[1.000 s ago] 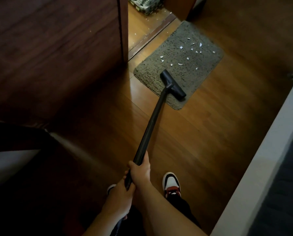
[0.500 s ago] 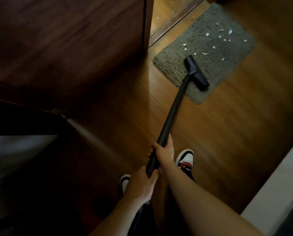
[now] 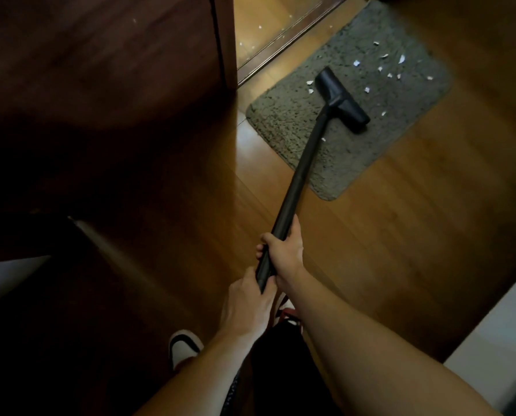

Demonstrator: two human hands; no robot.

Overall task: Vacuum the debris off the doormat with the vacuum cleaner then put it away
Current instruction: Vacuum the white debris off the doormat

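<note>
**Asker:** Why both hands on it?

**Me:** Reach and steering. My right hand (image 3: 285, 253), at the centre of the frame, has its fingers curled fully round the black wand (image 3: 303, 166). My left hand (image 3: 244, 307) grips the wand's near end just below, touching the right. I'd say the lower hand pushes and the upper one aims.

**Asker:** And where is the working end?

**Me:** The nozzle (image 3: 342, 100) lies flat on the grey doormat (image 3: 295, 124) in the upper right of the frame, set crosswise to the wand so its full width meets the pile. The wand slants down to it from my hands. The vacuum's body is out of view.

**Asker:** Is the mat clean?

**Me:** No. Most of the white scraps (image 3: 402, 59) lie on the far part of the mat, above and to the right of the nozzle. Two sit just beside its upper-left tip, and one lies near the wand lower down. I judge the job barely begun.

**Asker:** Why stand so far back?

**Me:** The dark door (image 3: 100, 55) fills the upper left. So I stand on the wooden floor (image 3: 400, 235), one shoe (image 3: 183, 346) showing at lower centre, and let the long wand cover the mat.

**Asker:** What needs care next?

**Me:** Light scraps may scatter if I shove, so a slow push toward the far corner seems wise.
</note>
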